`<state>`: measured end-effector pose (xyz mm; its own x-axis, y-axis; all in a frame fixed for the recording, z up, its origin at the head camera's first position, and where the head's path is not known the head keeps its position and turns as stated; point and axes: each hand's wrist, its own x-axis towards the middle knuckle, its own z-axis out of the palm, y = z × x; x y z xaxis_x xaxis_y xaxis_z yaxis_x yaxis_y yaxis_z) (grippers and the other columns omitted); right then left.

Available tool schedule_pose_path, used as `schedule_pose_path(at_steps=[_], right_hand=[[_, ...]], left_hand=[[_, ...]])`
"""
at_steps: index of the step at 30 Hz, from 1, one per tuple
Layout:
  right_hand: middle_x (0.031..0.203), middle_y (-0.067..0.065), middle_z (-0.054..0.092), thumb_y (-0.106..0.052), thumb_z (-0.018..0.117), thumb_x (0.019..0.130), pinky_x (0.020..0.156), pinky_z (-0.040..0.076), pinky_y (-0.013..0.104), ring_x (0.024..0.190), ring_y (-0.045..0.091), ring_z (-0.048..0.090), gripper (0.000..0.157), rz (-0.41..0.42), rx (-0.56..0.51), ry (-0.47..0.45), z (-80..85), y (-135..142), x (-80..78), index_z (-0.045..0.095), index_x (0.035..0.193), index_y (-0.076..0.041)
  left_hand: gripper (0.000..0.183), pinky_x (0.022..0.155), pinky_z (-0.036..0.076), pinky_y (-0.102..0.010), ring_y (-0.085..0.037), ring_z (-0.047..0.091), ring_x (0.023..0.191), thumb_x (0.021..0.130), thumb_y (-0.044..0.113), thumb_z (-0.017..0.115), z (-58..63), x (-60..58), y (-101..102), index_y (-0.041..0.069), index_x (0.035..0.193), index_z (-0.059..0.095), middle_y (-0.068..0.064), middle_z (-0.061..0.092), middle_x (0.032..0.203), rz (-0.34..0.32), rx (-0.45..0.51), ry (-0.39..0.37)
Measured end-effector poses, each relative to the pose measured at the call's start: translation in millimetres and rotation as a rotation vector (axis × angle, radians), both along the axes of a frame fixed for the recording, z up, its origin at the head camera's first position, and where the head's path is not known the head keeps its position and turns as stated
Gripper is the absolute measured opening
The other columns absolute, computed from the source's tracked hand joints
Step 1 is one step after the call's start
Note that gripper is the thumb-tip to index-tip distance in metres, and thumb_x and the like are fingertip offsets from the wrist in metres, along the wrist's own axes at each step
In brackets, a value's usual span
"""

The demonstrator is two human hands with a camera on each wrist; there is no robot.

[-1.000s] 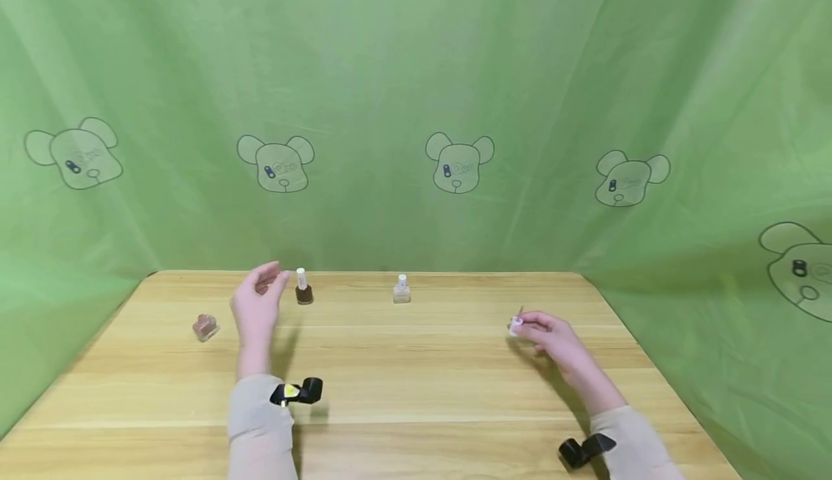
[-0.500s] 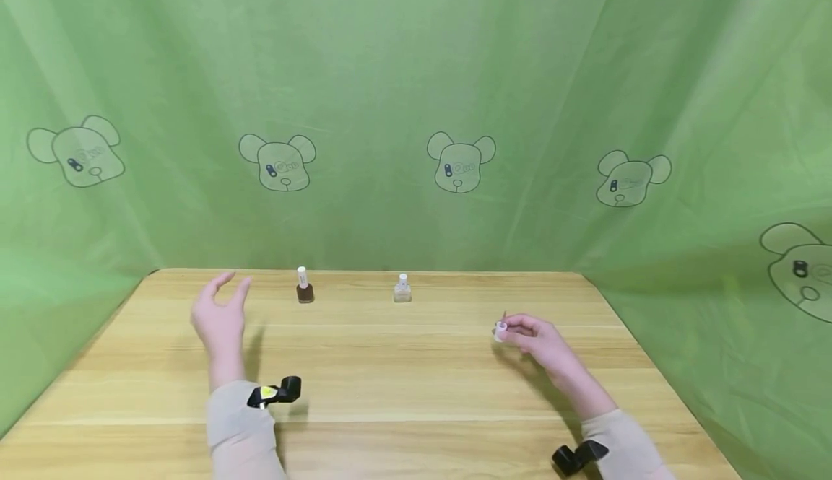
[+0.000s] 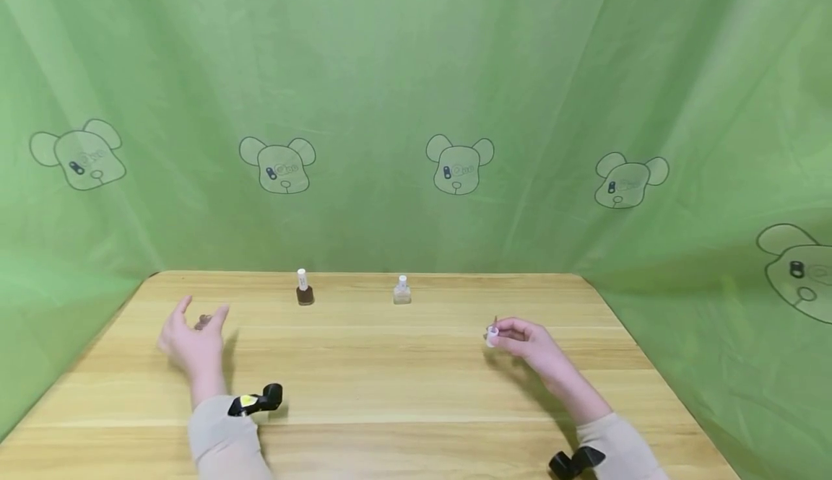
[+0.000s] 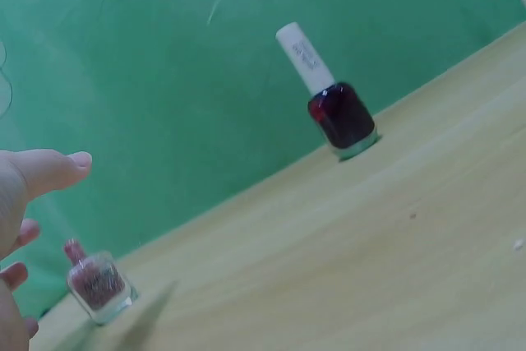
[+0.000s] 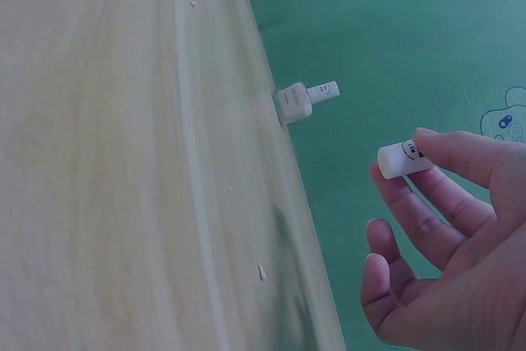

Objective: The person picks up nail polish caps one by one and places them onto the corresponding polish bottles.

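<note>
My left hand [image 3: 195, 350] is around the uncapped pinkish nail polish bottle [image 3: 204, 322], thumb and fingers spread apart. In the left wrist view this bottle [image 4: 99, 285] stands upright on the table, its bare neck showing, with a gap between it and the thumb. My right hand [image 3: 536, 350] holds a white nail polish cap [image 3: 492, 338] above the table on the right. The right wrist view shows the cap [image 5: 399, 159] pinched between thumb and fingertips, the ring and little fingers loosely bent. A thin brush sticks up from the cap in the head view.
A dark red nail polish bottle [image 3: 305, 294] with a white cap stands near the table's back edge. Right of it is a pale, clear-looking polish bottle [image 3: 402, 294], also capped. Behind the wooden table [image 3: 390, 393] hangs a green curtain [image 3: 370, 105] with bear prints.
My left hand has moved left and down from beside the dark bottle to the pinkish bottle, its fingers spreading. My right hand has drifted left and slightly toward me with the cap.
</note>
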<state>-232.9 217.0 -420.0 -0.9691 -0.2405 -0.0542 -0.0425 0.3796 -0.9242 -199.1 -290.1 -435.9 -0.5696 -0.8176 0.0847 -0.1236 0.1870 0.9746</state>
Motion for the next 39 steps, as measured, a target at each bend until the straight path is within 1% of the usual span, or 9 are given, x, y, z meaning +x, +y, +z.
schedule_pose_path(at_steps=[1, 4, 12, 18, 23, 25, 30, 35, 39], right_hand=[[0.116, 0.014, 0.059, -0.026, 0.067, 0.078, 0.086, 0.046, 0.04, 0.095, 0.011, 0.058, 0.041, 0.0, 0.002, 0.001, 0.0, 0, -0.1, 0.055, 0.111, -0.003], [0.113, 0.013, 0.061, -0.026, 0.067, 0.078, 0.082, 0.047, 0.039, 0.093, 0.011, 0.059, 0.041, -0.003, 0.007, 0.003, 0.4, -1, -0.8, 0.055, 0.111, -0.004], [0.111, 0.011, 0.062, -0.026, 0.068, 0.078, 0.078, 0.047, 0.039, 0.091, 0.011, 0.059, 0.041, -0.003, 0.007, -0.005, -0.2, -1, -2.2, 0.056, 0.11, -0.004], [0.111, 0.01, 0.062, -0.028, 0.068, 0.077, 0.078, 0.046, 0.038, 0.091, 0.01, 0.059, 0.041, -0.006, 0.012, 0.002, 0.8, -2, -2.5, 0.057, 0.109, -0.005], [0.11, 0.011, 0.061, -0.027, 0.068, 0.077, 0.08, 0.045, 0.036, 0.092, 0.011, 0.058, 0.04, 0.002, 0.021, 0.025, 2.0, -3, -1.6, 0.057, 0.108, -0.004], [0.11, 0.013, 0.061, -0.027, 0.068, 0.077, 0.081, 0.045, 0.035, 0.092, 0.012, 0.058, 0.039, 0.009, 0.023, 0.036, 2.3, -3, -1.1, 0.058, 0.107, -0.003], [0.109, 0.013, 0.061, -0.026, 0.068, 0.077, 0.082, 0.045, 0.032, 0.093, 0.013, 0.057, 0.036, 0.019, 0.029, 0.06, 0.9, -3, -1.5, 0.059, 0.105, -0.004], [0.111, 0.012, 0.06, -0.027, 0.068, 0.078, 0.082, 0.045, 0.029, 0.095, 0.014, 0.055, 0.035, 0.027, 0.038, 0.081, 1.2, -4, -0.1, 0.06, 0.103, -0.004], [0.112, 0.012, 0.059, -0.027, 0.068, 0.077, 0.082, 0.045, 0.03, 0.097, 0.017, 0.054, 0.034, 0.035, 0.064, 0.097, 4.0, -7, 1.8, 0.061, 0.103, -0.006]], left_hand=[[0.071, 0.111, 0.01, -0.042, -0.025, 0.015, 0.133, 0.072, 0.036, 0.073, -2.2, 0.4, -2, 0.027, 0.133, 0.039, -0.002, 0.031, 0.144, 0.007, 0.004, -0.008], [0.074, 0.111, 0.005, -0.044, -0.026, 0.01, 0.135, 0.072, 0.036, 0.073, -9.4, 0.4, -6, 0.028, 0.135, 0.036, -0.001, 0.028, 0.146, 0.017, 0.015, -0.032], [0.076, 0.112, 0.008, -0.046, -0.029, 0.011, 0.135, 0.073, 0.03, 0.073, -23.1, -1.1, -11, 0.025, 0.138, 0.032, -0.007, 0.03, 0.144, -0.008, 0.083, -0.085], [0.067, 0.111, 0.007, -0.046, -0.037, 0.017, 0.133, 0.078, 0.029, 0.067, -24.2, -1.6, -14, 0.016, 0.136, 0.036, -0.014, 0.037, 0.141, -0.041, -0.028, -0.181], [0.059, 0.108, 0.013, -0.047, -0.04, 0.023, 0.128, 0.08, 0.027, 0.065, -24.6, -2.5, -17, 0.012, 0.133, 0.041, -0.017, 0.042, 0.136, -0.07, -0.092, -0.242], [0.056, 0.108, 0.014, -0.047, -0.039, 0.024, 0.127, 0.082, 0.026, 0.064, -25.0, -2.2, -18, 0.012, 0.132, 0.042, -0.017, 0.044, 0.135, -0.091, -0.083, -0.25], [0.048, 0.108, 0.014, -0.049, -0.043, 0.027, 0.125, 0.085, 0.024, 0.06, -24.9, 0.2, -21, 0.006, 0.127, 0.047, -0.021, 0.047, 0.13, -0.133, -0.133, -0.259], [0.046, 0.106, 0.021, -0.051, -0.045, 0.036, 0.12, 0.087, 0.024, 0.057, -24.3, 3.1, -28, 0.002, 0.126, 0.046, -0.024, 0.047, 0.128, -0.197, -0.18, -0.295], [0.048, 0.103, 0.027, -0.052, -0.044, 0.041, 0.117, 0.087, 0.025, 0.057, -23.8, 7.2, -33, 0.0, 0.126, 0.046, -0.025, 0.047, 0.128, -0.248, -0.171, -0.302]])
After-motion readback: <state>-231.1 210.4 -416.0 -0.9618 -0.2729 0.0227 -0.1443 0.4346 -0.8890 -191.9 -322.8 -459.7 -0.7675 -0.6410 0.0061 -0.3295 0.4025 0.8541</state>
